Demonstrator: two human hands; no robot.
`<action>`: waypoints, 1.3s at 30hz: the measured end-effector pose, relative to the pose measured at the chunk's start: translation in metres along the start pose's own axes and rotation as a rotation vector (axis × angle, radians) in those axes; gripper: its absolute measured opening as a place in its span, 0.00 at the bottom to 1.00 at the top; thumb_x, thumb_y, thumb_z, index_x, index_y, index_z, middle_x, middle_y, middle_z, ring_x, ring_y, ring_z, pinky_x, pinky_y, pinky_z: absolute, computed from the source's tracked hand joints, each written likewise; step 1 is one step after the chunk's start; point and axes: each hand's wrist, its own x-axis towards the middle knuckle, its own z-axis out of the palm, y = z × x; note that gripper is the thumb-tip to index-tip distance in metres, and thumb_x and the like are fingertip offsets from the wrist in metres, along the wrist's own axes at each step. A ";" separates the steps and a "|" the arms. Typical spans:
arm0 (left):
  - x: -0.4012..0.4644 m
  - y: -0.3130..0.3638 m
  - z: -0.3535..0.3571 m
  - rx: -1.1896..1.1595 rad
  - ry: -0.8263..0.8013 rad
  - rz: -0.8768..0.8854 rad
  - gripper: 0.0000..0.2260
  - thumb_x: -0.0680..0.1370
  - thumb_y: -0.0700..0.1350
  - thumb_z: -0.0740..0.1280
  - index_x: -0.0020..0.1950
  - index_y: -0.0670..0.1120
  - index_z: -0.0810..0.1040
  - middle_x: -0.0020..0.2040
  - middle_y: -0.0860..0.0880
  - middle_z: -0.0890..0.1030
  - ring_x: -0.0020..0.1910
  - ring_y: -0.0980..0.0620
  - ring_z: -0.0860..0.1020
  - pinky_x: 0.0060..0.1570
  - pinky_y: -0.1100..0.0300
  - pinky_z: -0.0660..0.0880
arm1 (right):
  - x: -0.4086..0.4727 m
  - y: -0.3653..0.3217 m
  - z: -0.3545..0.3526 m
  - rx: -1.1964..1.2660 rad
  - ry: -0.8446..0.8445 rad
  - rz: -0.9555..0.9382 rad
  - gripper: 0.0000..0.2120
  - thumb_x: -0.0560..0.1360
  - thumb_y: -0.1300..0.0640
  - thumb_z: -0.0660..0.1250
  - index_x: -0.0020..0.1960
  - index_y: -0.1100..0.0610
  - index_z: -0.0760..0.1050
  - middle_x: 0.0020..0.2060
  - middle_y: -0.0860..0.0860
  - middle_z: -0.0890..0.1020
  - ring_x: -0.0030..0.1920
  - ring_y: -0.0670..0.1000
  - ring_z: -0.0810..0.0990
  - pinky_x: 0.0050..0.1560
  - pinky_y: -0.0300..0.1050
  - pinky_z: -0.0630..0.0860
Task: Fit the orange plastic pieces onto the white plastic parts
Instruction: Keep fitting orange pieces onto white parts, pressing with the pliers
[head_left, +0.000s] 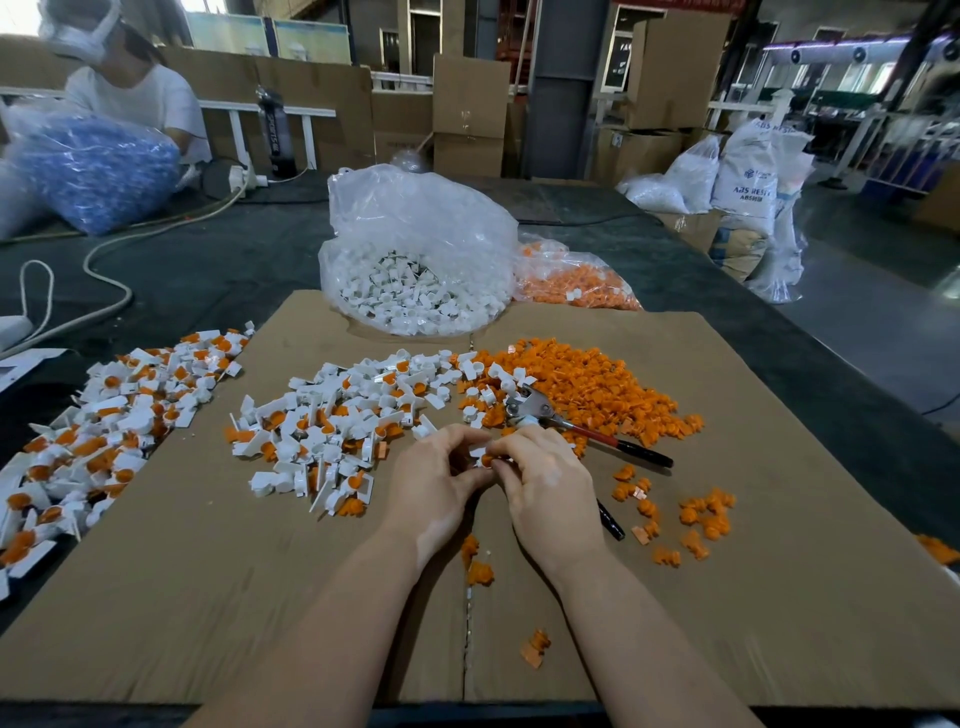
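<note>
My left hand (434, 480) and my right hand (545, 486) meet at the middle of the cardboard sheet (208, 597). Between their fingertips they pinch a small white part with an orange piece (485, 458) in it. A heap of loose orange pieces (597, 387) lies just beyond my right hand. White parts, many with orange pieces fitted (322, 431), are spread to the left of my hands. A second heap of fitted parts (98, 431) lies at the sheet's left edge.
Pliers with red and black handles (587, 431) lie beside the orange heap. A clear bag of white parts (415, 270) and a bag of orange pieces (571, 280) stand behind. Scattered orange pieces (696, 519) lie at right. Another person (130, 88) sits far left with a blue-filled bag (98, 166).
</note>
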 end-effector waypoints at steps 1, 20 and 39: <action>0.000 0.000 0.000 -0.008 0.000 -0.005 0.13 0.72 0.44 0.71 0.56 0.52 0.78 0.49 0.57 0.78 0.47 0.59 0.74 0.41 0.79 0.67 | 0.000 0.000 0.000 0.000 -0.001 0.000 0.04 0.70 0.66 0.71 0.43 0.59 0.80 0.40 0.52 0.80 0.44 0.52 0.78 0.46 0.39 0.71; -0.001 0.002 -0.001 0.016 -0.007 0.016 0.13 0.72 0.45 0.72 0.55 0.53 0.78 0.48 0.57 0.79 0.47 0.59 0.74 0.40 0.75 0.66 | 0.001 0.003 0.000 0.054 -0.035 0.035 0.02 0.71 0.64 0.70 0.43 0.59 0.81 0.40 0.52 0.80 0.46 0.51 0.77 0.46 0.37 0.69; 0.010 -0.008 0.009 0.249 0.177 -0.143 0.17 0.78 0.42 0.64 0.66 0.42 0.72 0.73 0.48 0.62 0.71 0.47 0.59 0.67 0.59 0.57 | 0.002 0.004 0.002 -0.001 0.114 0.081 0.06 0.69 0.70 0.69 0.44 0.61 0.80 0.39 0.54 0.81 0.44 0.56 0.79 0.45 0.49 0.77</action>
